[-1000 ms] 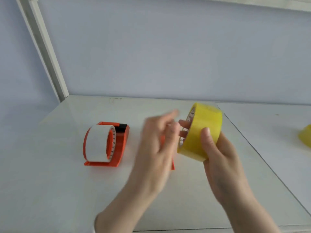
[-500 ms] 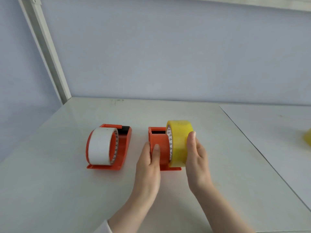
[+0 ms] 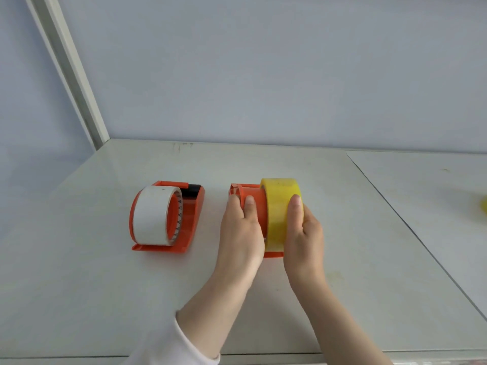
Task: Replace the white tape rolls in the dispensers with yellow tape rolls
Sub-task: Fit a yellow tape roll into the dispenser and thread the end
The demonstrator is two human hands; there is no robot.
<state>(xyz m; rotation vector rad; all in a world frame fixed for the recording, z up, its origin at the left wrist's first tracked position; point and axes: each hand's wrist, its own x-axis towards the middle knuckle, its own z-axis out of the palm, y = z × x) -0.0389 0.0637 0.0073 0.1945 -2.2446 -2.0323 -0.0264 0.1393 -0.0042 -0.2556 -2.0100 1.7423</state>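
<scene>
Two orange tape dispensers stand side by side on the white table (image 3: 79,299). The left dispenser (image 3: 193,219) carries a white tape roll (image 3: 154,214) on its hub. My left hand (image 3: 241,233) grips the left side of the right dispenser (image 3: 253,204). My right hand (image 3: 303,233) holds a yellow tape roll (image 3: 280,206) partly slid onto that dispenser's orange hub, with a stretch of hub still bare to its left. The base of the right dispenser is mostly hidden by my hands.
A second tabletop (image 3: 434,206) adjoins on the right, with a seam between them. A sliver of something yellow (image 3: 484,210) shows at the right edge. A white post (image 3: 71,72) rises at the back left corner, before a pale wall.
A second ago my right hand held the yellow roll up in the air and my left hand was moving. Both hands have since come down to the right dispenser, with the roll pushed onto its hub.
</scene>
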